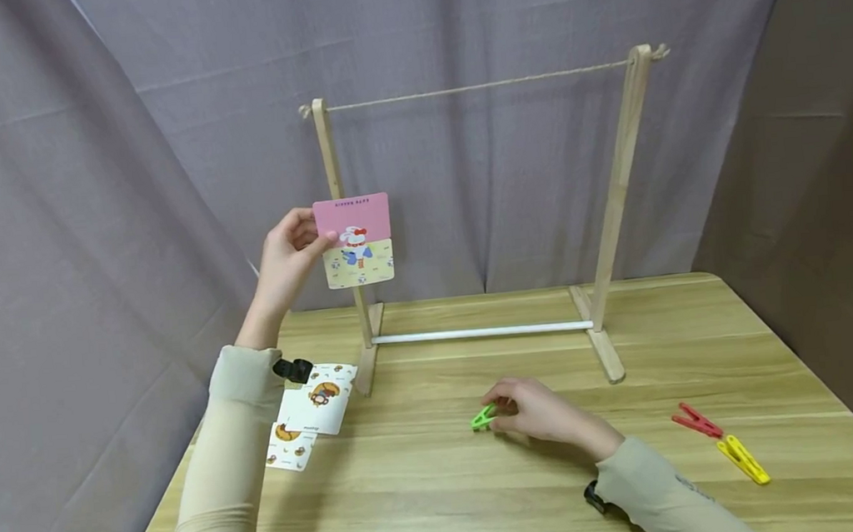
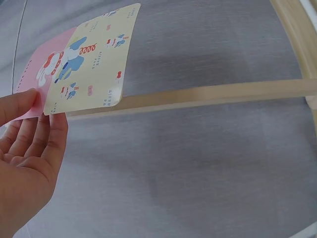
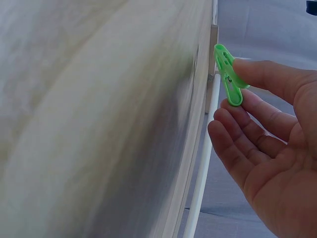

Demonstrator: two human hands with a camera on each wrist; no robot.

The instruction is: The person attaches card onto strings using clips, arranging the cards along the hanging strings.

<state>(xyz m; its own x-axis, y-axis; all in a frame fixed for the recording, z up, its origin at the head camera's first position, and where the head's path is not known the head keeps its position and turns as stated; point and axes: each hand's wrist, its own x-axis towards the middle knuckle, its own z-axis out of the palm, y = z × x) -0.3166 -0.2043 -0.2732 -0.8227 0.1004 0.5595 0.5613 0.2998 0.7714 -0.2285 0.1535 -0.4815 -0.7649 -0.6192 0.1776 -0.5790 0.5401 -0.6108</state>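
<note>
My left hand [image 1: 289, 256] pinches the left edge of a pink and yellow card [image 1: 358, 259] printed with a white rabbit. It holds the card up in front of the left post of a wooden stand [image 1: 612, 193]. In the left wrist view the thumb lies on the card's face [image 2: 94, 64], with the other fingers behind it. Low over the table, my right hand [image 1: 539, 410] pinches a green clothespin [image 1: 483, 417] between thumb and fingers. The right wrist view shows the thumb against the clothespin [image 3: 229, 77].
A string [image 1: 480, 86] runs between the two post tops, and a white rod [image 1: 484, 332] joins the posts low down. Two white cards with monkey pictures [image 1: 325, 412] overlap at the left. A red clothespin [image 1: 698, 421] and a yellow one [image 1: 744, 460] lie at the right.
</note>
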